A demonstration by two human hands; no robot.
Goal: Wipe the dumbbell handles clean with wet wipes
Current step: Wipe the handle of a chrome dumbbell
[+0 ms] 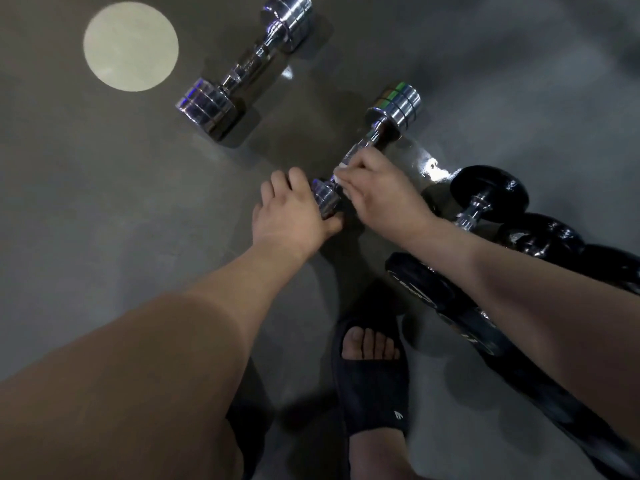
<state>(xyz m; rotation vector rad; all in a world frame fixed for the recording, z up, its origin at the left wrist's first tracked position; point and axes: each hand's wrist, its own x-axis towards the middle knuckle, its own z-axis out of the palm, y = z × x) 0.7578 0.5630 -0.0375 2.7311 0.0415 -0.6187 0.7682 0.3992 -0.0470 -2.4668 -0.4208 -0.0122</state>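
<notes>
Two hands on the small chrome dumbbell [394, 109]: right hand [377, 195] pinches a white wipe [341, 165] against its handle [360, 147], left hand [294, 213] grips the near end weight. It lies on the grey floor [104, 202], with a bigger chrome dumbbell [242, 74] beyond and black dumbbells [488, 195] just right.

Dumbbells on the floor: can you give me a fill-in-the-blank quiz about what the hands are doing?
The right hand holds a white ____ on the handle of the small chrome dumbbell.
That dumbbell's near end is gripped by the ____.
The dumbbells by the right arm are ____.
Missing: wipe; left hand; black.
</notes>
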